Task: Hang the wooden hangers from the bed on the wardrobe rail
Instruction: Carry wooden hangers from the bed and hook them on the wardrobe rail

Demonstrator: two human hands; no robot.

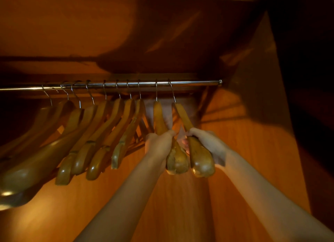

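Nearest, the left hand and right hand each have fingers wrapped around 1 wooden hanger (2 in all), hooks over the wardrobe rail. Left of them hang 8 more hangers.

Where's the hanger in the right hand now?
Its hook is already over the rail, last in the row at the right end, beside the hanger the left hand grips.
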